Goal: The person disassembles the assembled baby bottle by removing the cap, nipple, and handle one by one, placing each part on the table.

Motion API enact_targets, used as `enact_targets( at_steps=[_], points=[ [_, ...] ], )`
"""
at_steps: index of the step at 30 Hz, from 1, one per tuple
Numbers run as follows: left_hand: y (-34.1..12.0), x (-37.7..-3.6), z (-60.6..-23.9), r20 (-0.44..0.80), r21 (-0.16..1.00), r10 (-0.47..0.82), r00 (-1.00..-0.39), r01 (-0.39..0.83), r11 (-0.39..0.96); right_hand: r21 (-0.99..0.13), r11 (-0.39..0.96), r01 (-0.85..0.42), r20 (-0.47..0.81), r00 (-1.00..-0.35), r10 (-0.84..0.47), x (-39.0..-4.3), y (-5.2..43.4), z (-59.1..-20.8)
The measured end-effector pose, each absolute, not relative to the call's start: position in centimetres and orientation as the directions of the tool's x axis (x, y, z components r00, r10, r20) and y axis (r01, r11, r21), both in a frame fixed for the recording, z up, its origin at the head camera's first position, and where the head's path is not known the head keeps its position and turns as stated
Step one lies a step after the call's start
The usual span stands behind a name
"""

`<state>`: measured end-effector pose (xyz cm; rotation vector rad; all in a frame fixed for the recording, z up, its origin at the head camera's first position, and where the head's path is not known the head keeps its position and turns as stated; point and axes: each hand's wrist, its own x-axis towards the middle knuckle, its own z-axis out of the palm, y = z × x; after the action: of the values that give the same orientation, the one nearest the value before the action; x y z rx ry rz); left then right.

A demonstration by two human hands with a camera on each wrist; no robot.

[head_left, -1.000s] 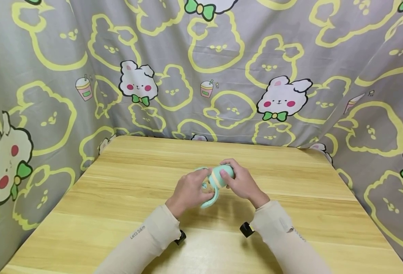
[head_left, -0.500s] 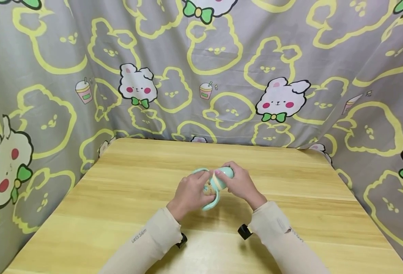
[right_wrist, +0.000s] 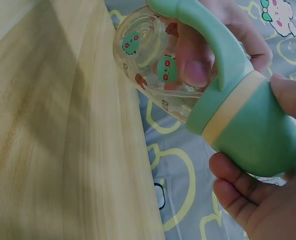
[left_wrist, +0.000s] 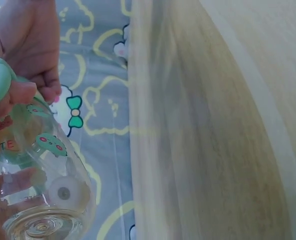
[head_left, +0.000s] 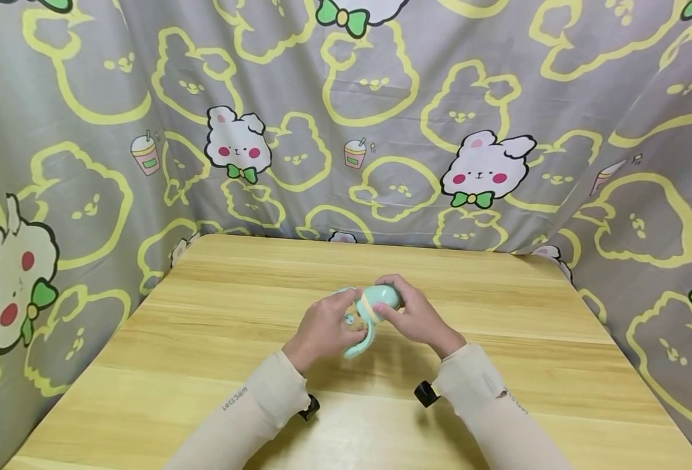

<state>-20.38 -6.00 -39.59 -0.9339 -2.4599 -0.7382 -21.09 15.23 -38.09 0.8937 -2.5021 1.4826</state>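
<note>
A baby bottle with a clear body [right_wrist: 137,55] and a rounded mint-green cap [right_wrist: 263,132] is held tilted above the table, cap end toward the right. Small green cartoon faces and lettering are printed on its body. A cream band [right_wrist: 233,110] circles the base of the cap, and a curved green handle [right_wrist: 215,37] arches out beside the body. My left hand [head_left: 324,326] grips the clear body, fingers passing inside the handle. Around the cap, my right hand [head_left: 419,314] holds on with thumb and fingers. A round straw weight [left_wrist: 65,194] shows through the bottle wall.
The wooden table [head_left: 205,313] extends under both hands. Grey curtains [head_left: 299,59] with rabbit and yellow outline prints hang behind it and at both sides. A black wrist camera [head_left: 425,393] sits below the right sleeve, another [head_left: 309,408] below the left.
The right thumb moved forward to the cream band, then back down over the cap's lower side. The left hand keeps its grip, and the bottle stays in nearly the same spot.
</note>
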Motion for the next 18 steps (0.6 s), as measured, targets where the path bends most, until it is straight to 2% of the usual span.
enact_targets(
  at_steps=[4,9,13,18],
  points=[
    [-6.0,-20.4,-39.6,0.545,0.34,0.476,-0.69,0.701,0.627,-0.745,0.342,-0.573,0.396,-0.792,-0.465,-21.1,15.4,-38.0],
    [-6.0,-20.5,-39.6,0.576,0.3,0.482,-0.66,0.719,0.626,-0.701,0.4,-0.591,0.412,-0.793,-0.449,-21.0,15.4,-38.1],
    [-5.8,-20.5,-39.8,0.611,0.236,0.492,-0.619,0.737,0.634,-0.687,0.498,-0.529,0.365,-0.844,-0.393,-20.8,15.0,-37.8],
    [-5.5,-20.5,-39.9,0.675,0.113,0.515,-0.529,0.763,0.636,-0.759,0.549,-0.35,0.235,-0.934,-0.27,-20.6,14.4,-37.4]
  ],
)
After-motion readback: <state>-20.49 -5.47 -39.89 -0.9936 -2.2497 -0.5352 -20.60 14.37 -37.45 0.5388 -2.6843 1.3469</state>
